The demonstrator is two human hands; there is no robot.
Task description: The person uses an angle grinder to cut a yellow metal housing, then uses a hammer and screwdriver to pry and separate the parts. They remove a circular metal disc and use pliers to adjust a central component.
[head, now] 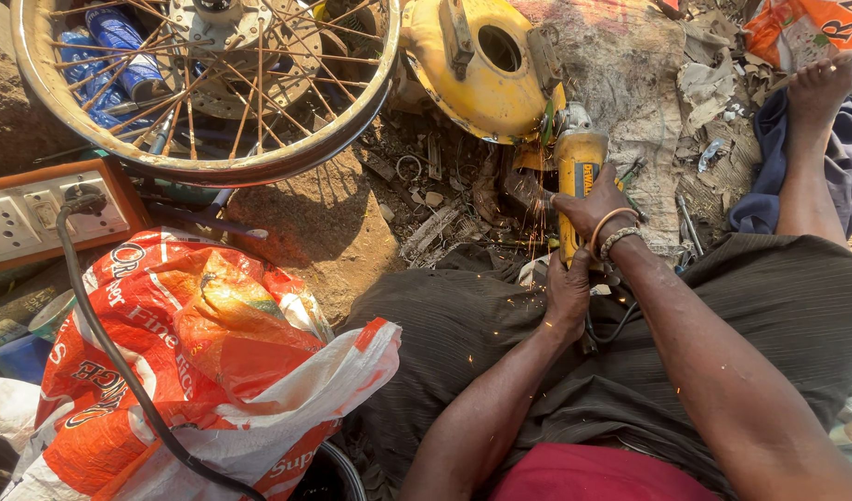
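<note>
Below the yellow drum: both hands work a grinder over the person's lap.
Right hand (600, 206): wrapped tight around the grinder's body, bangles on the wrist.
Left hand (567, 295): closed around the grinder's rear end, just below the right hand; what the fingers do underneath is hidden.
Grinder (579, 162): yellow, pointing up toward the drum, its head touching the drum's lower right rim.
Sparks (535, 223): spraying down and left from the grinder's head.
Drum (472, 79): yellow round metal part with a dark hole in it, lying above the grinder.
Cable (621, 325): dark, looping from the grinder's rear across the lap.
Lap (463, 325): covered in dark striped cloth, directly below the grinder.
Foot (820, 88): bare, well right of the drum, resting on blue cloth.
Wheel (212, 83): spoked rim, left of the drum, with cans lying under the spokes.
Scrap (426, 186): small metal bits on the dirt between wheel and drum.
Socket board (45, 209): below the wheel's left side, a black cord plugged in.
Sack (194, 362): orange and white, far below-left of the drum, the black cord running across it.
</note>
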